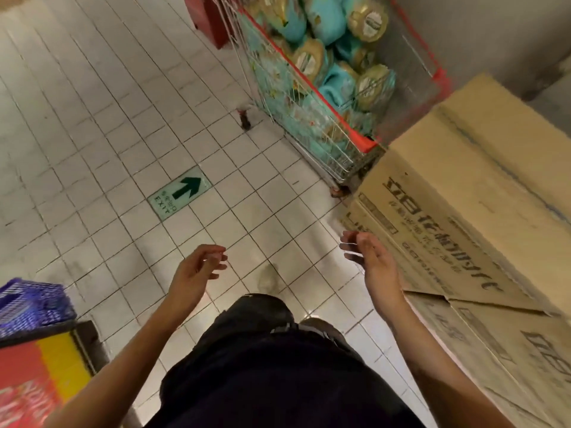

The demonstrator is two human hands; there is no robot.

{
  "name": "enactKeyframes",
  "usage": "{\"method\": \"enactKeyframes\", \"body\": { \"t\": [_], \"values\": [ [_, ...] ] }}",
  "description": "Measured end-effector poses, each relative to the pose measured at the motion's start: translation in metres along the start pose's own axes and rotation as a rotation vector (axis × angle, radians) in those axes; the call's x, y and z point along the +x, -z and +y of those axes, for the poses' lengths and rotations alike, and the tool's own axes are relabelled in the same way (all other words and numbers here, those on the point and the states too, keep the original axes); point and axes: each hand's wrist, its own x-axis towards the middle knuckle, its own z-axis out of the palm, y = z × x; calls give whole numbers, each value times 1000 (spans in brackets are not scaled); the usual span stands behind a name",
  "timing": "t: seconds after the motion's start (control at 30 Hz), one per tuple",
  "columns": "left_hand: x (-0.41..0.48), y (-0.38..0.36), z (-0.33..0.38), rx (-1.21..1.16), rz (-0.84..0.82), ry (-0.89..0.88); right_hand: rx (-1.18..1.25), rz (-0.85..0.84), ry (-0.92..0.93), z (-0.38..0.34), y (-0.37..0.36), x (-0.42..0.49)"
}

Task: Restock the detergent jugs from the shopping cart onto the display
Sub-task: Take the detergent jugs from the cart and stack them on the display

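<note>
Head: hands [197,270] [374,261] loosely curled, jugs [327,20] fill cart [355,132].

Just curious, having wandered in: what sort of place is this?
Probably a supermarket: a wire shopping cart full of turquoise detergent jugs, stacked cardboard cartons, a green exit arrow on the floor.

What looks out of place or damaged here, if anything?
The teal detergent jugs lie heaped at all angles in the shopping cart, not upright. The lower cardboard box has a bent, gaping flap at its top edge. A dull smudge marks the floor tiles.
</note>
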Motion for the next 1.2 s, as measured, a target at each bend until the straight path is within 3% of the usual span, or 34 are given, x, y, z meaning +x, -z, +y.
{"method": "enactKeyframes", "body": {
  "t": [0.27, 0.63, 1.2],
  "values": [
    [122, 66, 38, 28, -49, -50, -43, 20, -24, -50, -87, 85],
    [275, 65, 154, -38, -49, -230, -73, 5, -15, -107, -94, 196],
    [431, 51, 242, -26, 29, -66, -82, -141, 12, -245, -124, 466]
  ]
}}
